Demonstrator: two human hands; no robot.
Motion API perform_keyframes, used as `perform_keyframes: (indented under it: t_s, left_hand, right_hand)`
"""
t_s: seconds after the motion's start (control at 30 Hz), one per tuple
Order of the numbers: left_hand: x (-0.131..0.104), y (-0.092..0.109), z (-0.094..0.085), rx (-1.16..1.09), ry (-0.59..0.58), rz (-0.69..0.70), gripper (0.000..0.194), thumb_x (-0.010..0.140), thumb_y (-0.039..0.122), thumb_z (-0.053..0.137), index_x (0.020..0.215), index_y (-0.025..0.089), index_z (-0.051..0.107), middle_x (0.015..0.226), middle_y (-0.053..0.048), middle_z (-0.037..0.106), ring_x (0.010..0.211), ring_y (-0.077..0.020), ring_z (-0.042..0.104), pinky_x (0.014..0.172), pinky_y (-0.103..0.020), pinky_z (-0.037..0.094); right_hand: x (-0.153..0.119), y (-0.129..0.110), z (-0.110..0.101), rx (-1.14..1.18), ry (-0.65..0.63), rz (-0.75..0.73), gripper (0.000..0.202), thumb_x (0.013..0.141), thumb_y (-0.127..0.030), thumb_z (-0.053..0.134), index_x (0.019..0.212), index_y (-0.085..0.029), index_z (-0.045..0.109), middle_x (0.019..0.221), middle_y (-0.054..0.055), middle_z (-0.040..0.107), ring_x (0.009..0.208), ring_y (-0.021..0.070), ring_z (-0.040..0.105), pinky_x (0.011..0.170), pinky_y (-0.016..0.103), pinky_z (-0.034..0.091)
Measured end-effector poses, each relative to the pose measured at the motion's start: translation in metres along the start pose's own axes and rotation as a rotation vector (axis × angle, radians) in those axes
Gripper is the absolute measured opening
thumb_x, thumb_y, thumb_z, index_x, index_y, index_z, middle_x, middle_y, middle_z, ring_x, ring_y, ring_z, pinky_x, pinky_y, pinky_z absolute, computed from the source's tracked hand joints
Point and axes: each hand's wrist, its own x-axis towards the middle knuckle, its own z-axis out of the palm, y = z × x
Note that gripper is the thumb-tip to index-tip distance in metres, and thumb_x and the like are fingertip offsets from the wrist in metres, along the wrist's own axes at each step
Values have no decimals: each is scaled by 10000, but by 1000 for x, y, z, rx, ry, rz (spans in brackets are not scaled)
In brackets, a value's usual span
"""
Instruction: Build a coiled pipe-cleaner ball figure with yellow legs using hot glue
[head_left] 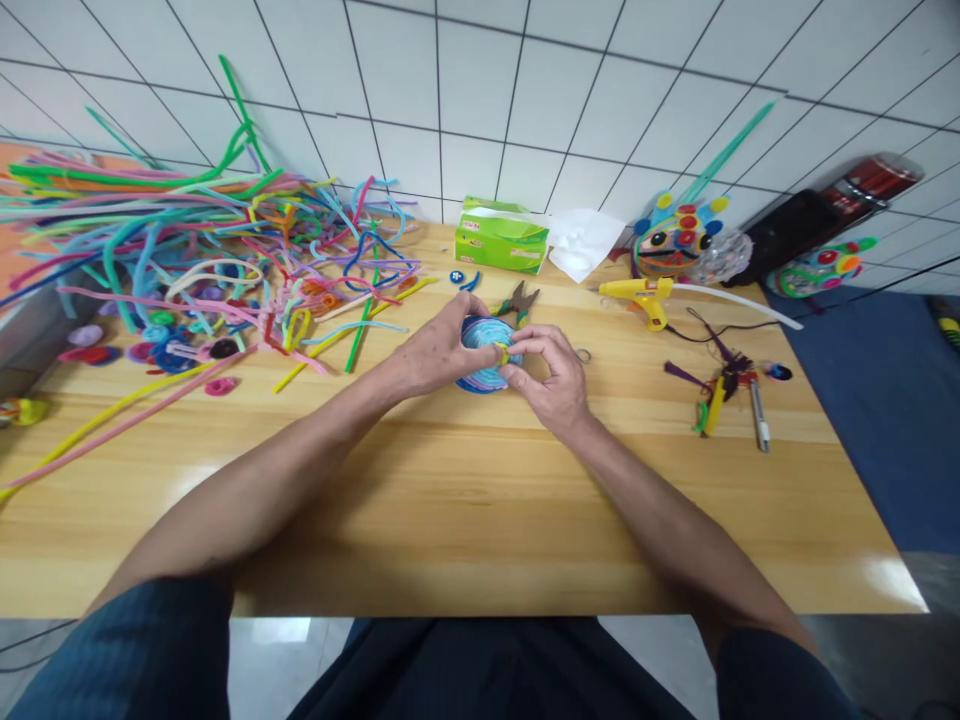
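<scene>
A round blue coil (484,378), wound from what looks like pipe cleaners in light and dark blue, lies on the table in front of me. My left hand (450,345) grips its left side, thumb across the top and fingers at the far rim. From the right, my right hand (551,375) pinches a small yellow piece (502,353) against the coil's face; its exact shape is partly hidden by my fingertips. Just beyond the coil rest pliers (519,300) with their jaws apart. A blue button (456,277) and short blue pipe cleaner pieces (470,282) sit behind my left hand.
Pipe cleaners (225,230) pile up at the left, with loose buttons (172,350) beneath. A green tissue box (501,238) stands by the tiled wall. Rightward are a yellow glue gun (641,295) with its cord, decorated figures (675,245), a pen (760,415) and a dark red flask (870,190).
</scene>
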Motion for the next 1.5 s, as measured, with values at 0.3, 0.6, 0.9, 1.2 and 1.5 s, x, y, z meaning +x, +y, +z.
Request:
perform_keyframes:
  t_s: [0.3,0.6,0.9,1.2,1.5]
  left_hand:
    - [3,-5,-4,40,-27,80,507,871,510,691,1292,228,677,1352,-123,685,1379,-385,605,1252,-579,511]
    - [1,-19,14,-26,186,39,594,912,549,668,1411,227,649,1426,-136,645,1446,-357,571,1309,-558,451]
    - [0,-14,24,-129,251,14,466,897,482,688,1271,225,580,1339,-110,662,1294,-313,630,1204,-514,523]
    - [-7,-17,40,-66,397,57,443,933,423,700,1293,206,558,1365,-147,647,1314,-317,633,1192,-506,532]
    - [-7,-16,33,14,346,15,516,950,464,728,1393,217,635,1392,-145,638,1396,-338,593,1258,-539,496]
  right_hand:
    - [-10,7,7,-52,-12,8,627,896,-584,929,1390,-311,656,1450,147,716,1383,371,697,1140,623,629]
    - [0,8,0,-21,-35,-18,442,1054,-435,780,1461,-320,651,1499,126,765,1416,333,730,1146,572,663]
    - [-3,1,3,-86,40,-61,164,1056,-336,761,1219,-333,779,1316,79,835,1229,304,797,1083,554,656]
    - [-6,-12,7,-193,66,-185,242,1057,-227,717,1285,-302,744,1348,100,833,1218,304,803,1060,542,662]
    - [-12,-5,18,-223,83,-93,510,992,-472,827,1405,-264,612,1439,173,750,1350,375,731,1150,630,616]
